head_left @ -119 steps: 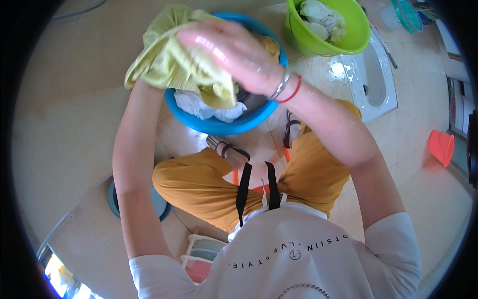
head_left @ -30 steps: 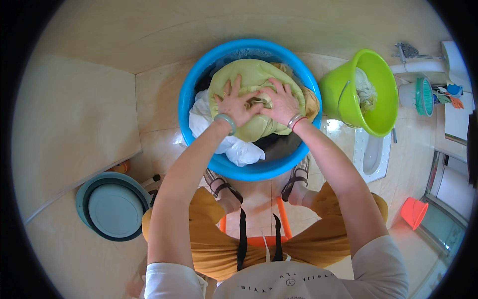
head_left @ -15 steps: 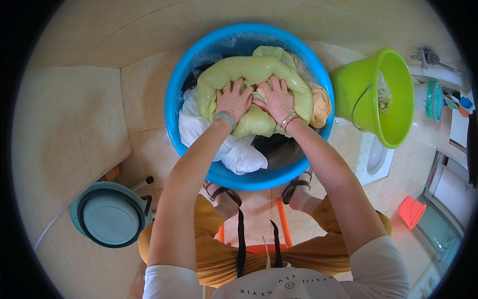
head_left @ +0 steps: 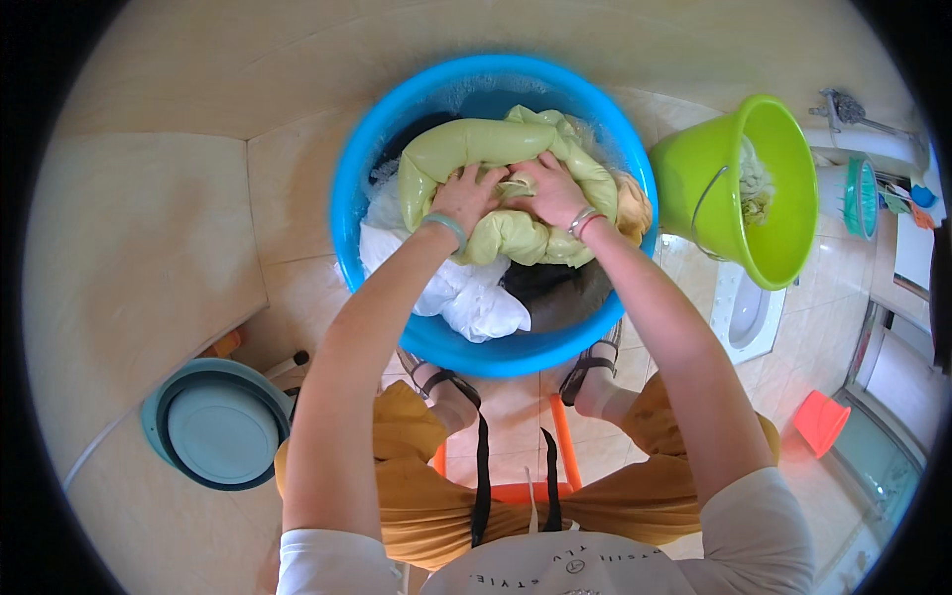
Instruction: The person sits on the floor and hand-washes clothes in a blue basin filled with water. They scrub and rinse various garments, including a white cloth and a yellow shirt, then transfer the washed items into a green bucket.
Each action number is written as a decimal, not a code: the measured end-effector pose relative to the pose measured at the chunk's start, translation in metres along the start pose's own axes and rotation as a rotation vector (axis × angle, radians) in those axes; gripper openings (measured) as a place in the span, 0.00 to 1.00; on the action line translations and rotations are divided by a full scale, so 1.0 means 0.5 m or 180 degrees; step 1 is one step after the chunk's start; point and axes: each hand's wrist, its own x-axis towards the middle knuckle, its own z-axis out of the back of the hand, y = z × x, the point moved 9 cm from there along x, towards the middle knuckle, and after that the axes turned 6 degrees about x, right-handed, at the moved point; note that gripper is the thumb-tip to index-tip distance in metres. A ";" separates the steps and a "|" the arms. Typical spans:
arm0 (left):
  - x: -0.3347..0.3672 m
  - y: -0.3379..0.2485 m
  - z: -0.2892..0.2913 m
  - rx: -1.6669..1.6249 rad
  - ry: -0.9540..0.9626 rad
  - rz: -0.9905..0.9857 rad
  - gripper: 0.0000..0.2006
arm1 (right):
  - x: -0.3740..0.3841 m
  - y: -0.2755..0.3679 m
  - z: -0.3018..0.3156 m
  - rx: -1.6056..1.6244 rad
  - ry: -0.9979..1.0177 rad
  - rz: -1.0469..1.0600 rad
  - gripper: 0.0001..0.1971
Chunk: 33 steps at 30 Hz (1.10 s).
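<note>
A puffed-up, wet, yellow-green garment [head_left: 468,141] bulges out of the large blue tub [head_left: 345,198]. My left hand [head_left: 464,198] presses into its middle, fingers spread and their tips sunk partly into the folds. Beside it my right hand [head_left: 551,192] pushes down on the same cloth with its fingers apart, some of them hidden in the creases. Air-filled bulges rise around both hands. A white cloth [head_left: 476,297] lies at the tub's near left, with dark cloth [head_left: 540,281] next to it. Peach-coloured cloth [head_left: 635,206] shows at the right.
Right of the tub stands a tilted lime-green bucket [head_left: 694,188] with pale cloth [head_left: 756,183] inside. A squat toilet [head_left: 744,312] lies beyond it. Grey-blue basins [head_left: 223,436] stand at the lower left. An orange stool [head_left: 563,441] is between my legs, and an orange-red container [head_left: 821,422] sits far right.
My hands have pushed deeper into the yellow-green garment, and the fingertips show less. The garment's bulges have shifted shape around them, and its near folds have drawn in.
</note>
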 end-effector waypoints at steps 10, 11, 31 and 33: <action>-0.103 -0.099 0.352 -0.0197 -0.0688 -0.0671 0.27 | -0.075 0.327 0.333 -0.0277 -0.0693 0.0896 0.12; -0.119 -0.128 0.420 -0.0245 -0.0758 -0.0583 0.26 | -0.088 0.368 0.378 -0.0273 -0.0941 0.1022 0.11; -0.292 -0.377 0.866 -0.3469 -0.2522 -0.1248 0.21 | -0.222 0.744 0.631 -0.0213 -0.2364 0.2276 0.33; -0.271 -0.352 0.784 -0.3344 -0.2225 -0.0952 0.21 | -0.178 0.643 0.571 0.0205 -0.2038 0.1628 0.41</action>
